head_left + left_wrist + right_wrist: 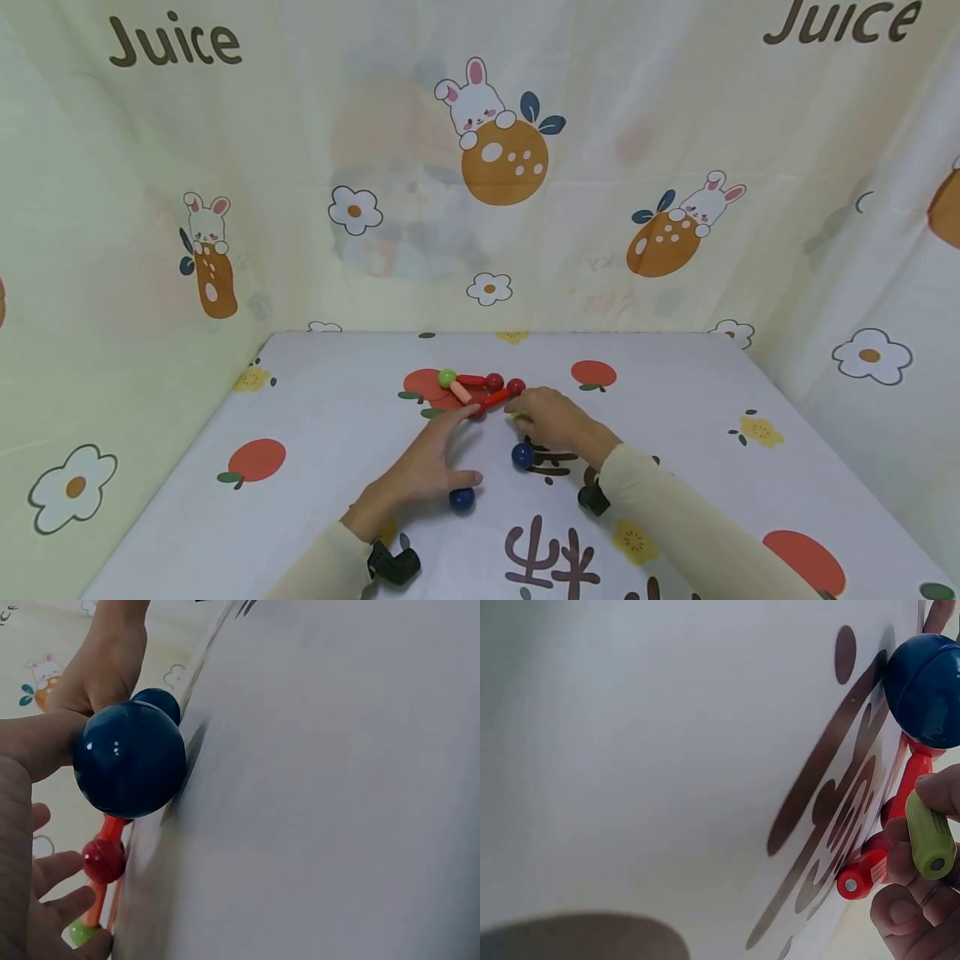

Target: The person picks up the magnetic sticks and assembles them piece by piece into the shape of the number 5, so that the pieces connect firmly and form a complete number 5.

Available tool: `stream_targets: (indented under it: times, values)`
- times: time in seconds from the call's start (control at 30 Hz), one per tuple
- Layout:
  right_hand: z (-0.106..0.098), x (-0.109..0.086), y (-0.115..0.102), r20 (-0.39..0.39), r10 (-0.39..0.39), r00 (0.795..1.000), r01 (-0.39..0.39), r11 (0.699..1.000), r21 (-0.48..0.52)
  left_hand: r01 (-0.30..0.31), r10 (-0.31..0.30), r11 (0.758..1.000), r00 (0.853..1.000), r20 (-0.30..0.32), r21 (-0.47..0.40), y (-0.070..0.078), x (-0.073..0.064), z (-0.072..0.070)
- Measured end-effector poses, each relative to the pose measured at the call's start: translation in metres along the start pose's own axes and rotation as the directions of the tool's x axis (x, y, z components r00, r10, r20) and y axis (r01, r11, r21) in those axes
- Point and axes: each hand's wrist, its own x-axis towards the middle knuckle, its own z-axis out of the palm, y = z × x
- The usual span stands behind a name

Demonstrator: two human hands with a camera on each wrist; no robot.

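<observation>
My right hand pinches a short yellow-green rod between thumb and fingers, its round metal-looking end exposed. In the head view, my left hand is spread, fingertips beside a red ball at the near corner of a joined group. That group has a green ball, an orange-pink rod, red rods and dark red balls. One blue ball lies under my left thumb; whether they touch I cannot tell. Another blue ball sits just below my right hand.
A white tablecloth printed with fruit, flowers and dark characters covers the table. Behind it hangs a cream curtain with rabbit prints. Black straps with small devices are on both wrists.
</observation>
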Motion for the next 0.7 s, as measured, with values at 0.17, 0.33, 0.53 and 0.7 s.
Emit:
stream_targets:
  times: [0.17,0.33,0.53,0.7]
  values:
    - [-0.0016,-0.0018,-0.0001,-0.005,0.008,1.000,-0.008,1.000,0.011,-0.010,0.010,1.000,1.000,0.008,0.014,0.0004,-0.0016,0.0005]
    - [-0.0014,-0.0022,-0.0009,-0.002,0.030,1.000,-0.030,0.999,0.028,-0.004,0.004,1.000,1.000,0.009,0.019,0.0001,-0.0016,0.0016]
    - [-0.0047,-0.0010,-0.0036,-0.024,0.028,0.999,-0.026,0.997,0.068,0.013,-0.013,1.000,1.000,0.009,0.013,0.0009,-0.0008,-0.0011]
    - [-0.0091,-0.0021,-0.0077,-0.016,0.032,0.999,-0.030,0.993,0.111,0.032,-0.032,0.999,0.999,0.007,0.017,0.0023,-0.0002,-0.0073]
